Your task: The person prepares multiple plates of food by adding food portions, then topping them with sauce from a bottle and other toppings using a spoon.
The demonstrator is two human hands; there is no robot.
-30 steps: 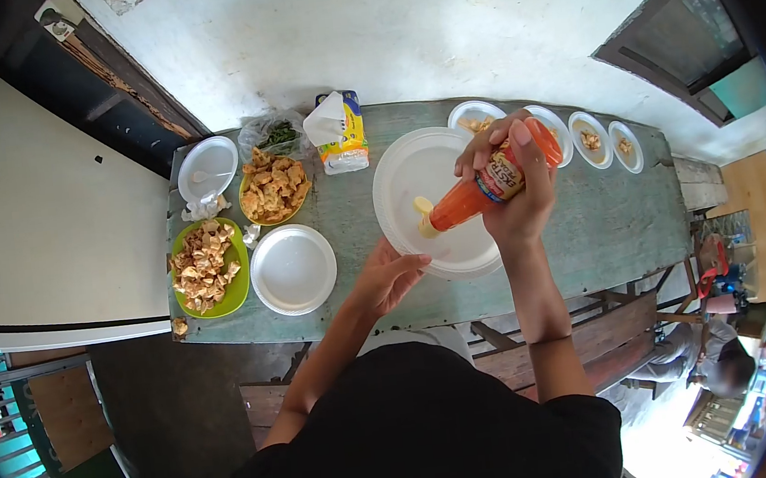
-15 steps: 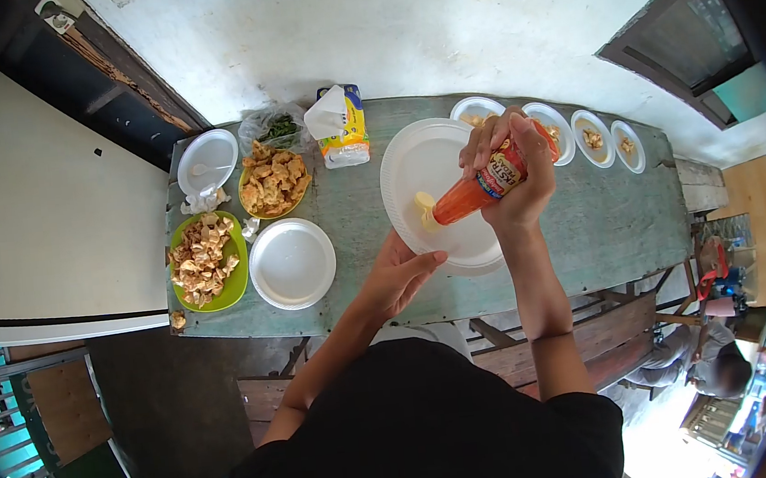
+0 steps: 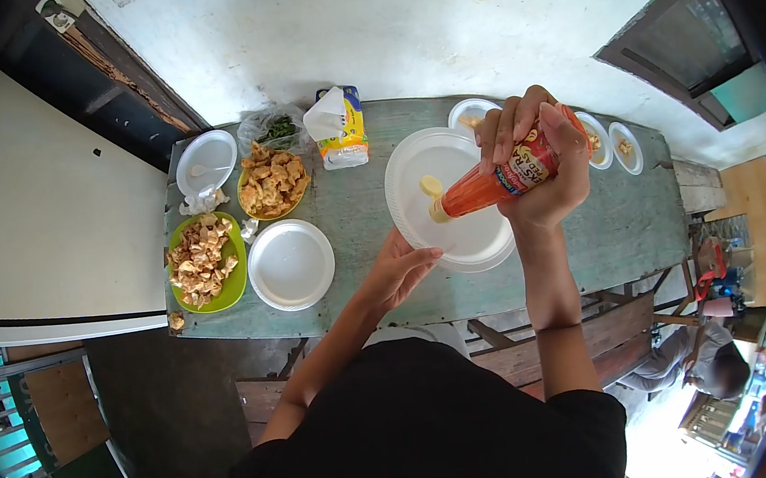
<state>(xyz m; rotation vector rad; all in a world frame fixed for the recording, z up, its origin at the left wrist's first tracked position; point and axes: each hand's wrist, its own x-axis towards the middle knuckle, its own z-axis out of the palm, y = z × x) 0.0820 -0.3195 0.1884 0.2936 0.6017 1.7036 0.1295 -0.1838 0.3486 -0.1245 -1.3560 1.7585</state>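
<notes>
- Two bare hands work apart from each other at the greenish counter (image 3: pixel 623 239), each clamped on something of its own.
- Right hand (image 3: pixel 545 157): wraps around a red sauce bottle (image 3: pixel 488 185), which is tilted so that its neck points down and to the left over the wide white plate (image 3: pixel 408 163).
- Yellow cap (image 3: pixel 431 184): sits at the bottle's lower end, above the plate; whether any sauce is coming out cannot be told.
- Left hand (image 3: pixel 401 268): pinches the near left rim of that plate, thumb on top and fingers under the edge; whether the plate also touches the counter is unclear.
- Left of the hands: another white plate (image 3: pixel 291 264), just beside a lime-green plate (image 3: pixel 241 273) heaped with browned pieces (image 3: pixel 204 259).
- Behind these: golden fried pieces (image 3: pixel 273 183) in a yellow-green dish, with a tissue pack (image 3: pixel 344 143) near them, by the wall (image 3: pixel 400 34).
- Far right: small white plates (image 3: pixel 629 163) stand in a row, bearing bits of food, partly hidden by the right hand.
</notes>
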